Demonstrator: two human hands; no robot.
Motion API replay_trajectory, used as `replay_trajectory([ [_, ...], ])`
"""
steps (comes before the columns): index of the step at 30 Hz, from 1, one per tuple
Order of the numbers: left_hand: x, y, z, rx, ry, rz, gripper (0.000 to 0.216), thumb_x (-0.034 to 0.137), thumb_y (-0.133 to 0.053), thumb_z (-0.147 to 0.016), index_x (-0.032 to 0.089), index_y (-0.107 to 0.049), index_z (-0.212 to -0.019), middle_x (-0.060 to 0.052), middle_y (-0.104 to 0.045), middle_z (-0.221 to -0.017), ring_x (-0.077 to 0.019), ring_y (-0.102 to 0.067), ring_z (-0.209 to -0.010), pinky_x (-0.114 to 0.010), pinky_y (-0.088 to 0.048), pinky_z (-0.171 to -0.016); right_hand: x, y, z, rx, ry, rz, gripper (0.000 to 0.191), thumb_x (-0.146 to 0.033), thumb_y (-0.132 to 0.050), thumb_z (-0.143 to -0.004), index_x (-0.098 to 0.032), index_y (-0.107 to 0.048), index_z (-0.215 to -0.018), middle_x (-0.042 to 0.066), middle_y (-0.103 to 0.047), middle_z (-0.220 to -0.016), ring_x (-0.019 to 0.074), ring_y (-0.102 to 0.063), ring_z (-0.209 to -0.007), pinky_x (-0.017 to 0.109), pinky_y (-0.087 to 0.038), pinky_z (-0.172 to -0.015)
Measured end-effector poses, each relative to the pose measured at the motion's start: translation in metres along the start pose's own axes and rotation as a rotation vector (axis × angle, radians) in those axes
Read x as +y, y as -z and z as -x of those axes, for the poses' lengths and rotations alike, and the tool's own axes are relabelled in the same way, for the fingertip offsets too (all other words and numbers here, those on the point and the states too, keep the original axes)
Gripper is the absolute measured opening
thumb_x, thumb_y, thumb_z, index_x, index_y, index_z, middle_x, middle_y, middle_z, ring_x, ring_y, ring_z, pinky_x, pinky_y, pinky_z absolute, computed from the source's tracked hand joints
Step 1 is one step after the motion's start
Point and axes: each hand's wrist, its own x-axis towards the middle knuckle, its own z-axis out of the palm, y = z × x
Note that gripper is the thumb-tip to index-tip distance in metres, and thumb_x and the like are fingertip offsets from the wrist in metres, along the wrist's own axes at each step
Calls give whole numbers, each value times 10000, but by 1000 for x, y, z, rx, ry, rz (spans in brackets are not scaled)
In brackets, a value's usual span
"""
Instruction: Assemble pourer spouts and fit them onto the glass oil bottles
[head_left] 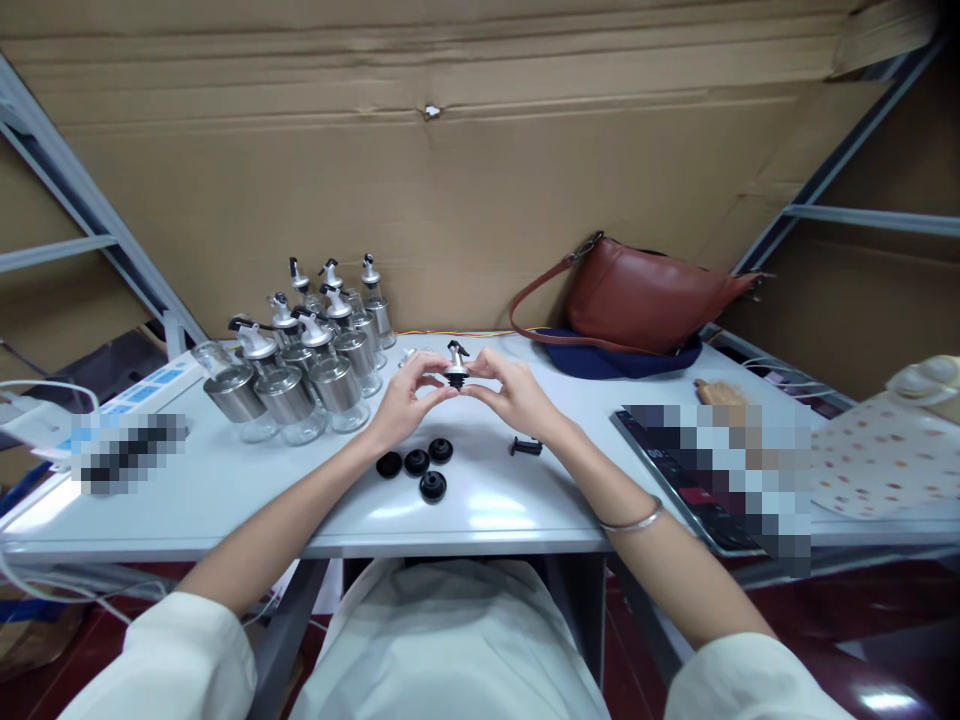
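Note:
My left hand and my right hand meet above the middle of the white table. Between their pinched fingertips they hold a small pourer spout with a silver collar and a black tip. Just in front of my hands lie several round black rubber stoppers. A black lever part lies a little to the right of them. To the left stands a cluster of glass bottles with steel sleeves, most fitted with pourer spouts.
A brown leather bag rests on dark blue cloth at the back right. Cardboard lines the wall behind. A white power strip lies at the left edge. A spotted paper bag sits at the right.

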Motion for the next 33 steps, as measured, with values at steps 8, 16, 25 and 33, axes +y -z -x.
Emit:
replay_trajectory([
  [8,0,2,0,46,-22,-118,243,295,-662,-792,207,-609,-1012,-51,-605,-1042,-161,-587,-932,-324,-488,-858,-2,0,-1,54,8,-73,196,-386,-573,-846,-214,-553,-938,86,-674,-988,230,-650,-913,353,-539,-731],
  [16,5,6,0,-5,-185,-420,202,305,-644,-811,209,-618,-987,-63,-648,-955,-208,-577,-939,-363,-432,-873,-2,-6,-2,12,79,-133,224,-362,-576,-857,-244,-652,-1032,79,-675,-1054,224,-622,-989,393,-537,-823],
  [25,64,50,-7,164,-378,-812,220,218,-578,-845,245,-612,-1061,-58,-631,-1061,-231,-543,-1054,-379,-384,-947,-5,-5,-2,187,97,-16,201,-287,-426,-927,-221,-586,-1029,87,-557,-1011,204,-570,-940,366,-488,-808],
  [33,45,179,44,942,45,-699,522,128,-637,-751,192,-398,-1211,-114,-510,-1290,-218,-484,-1203,-405,-386,-1012,-4,-6,-4,303,36,-158,215,-345,-428,-918,-222,-568,-1026,62,-453,-1010,163,-572,-834,338,-501,-751],
])
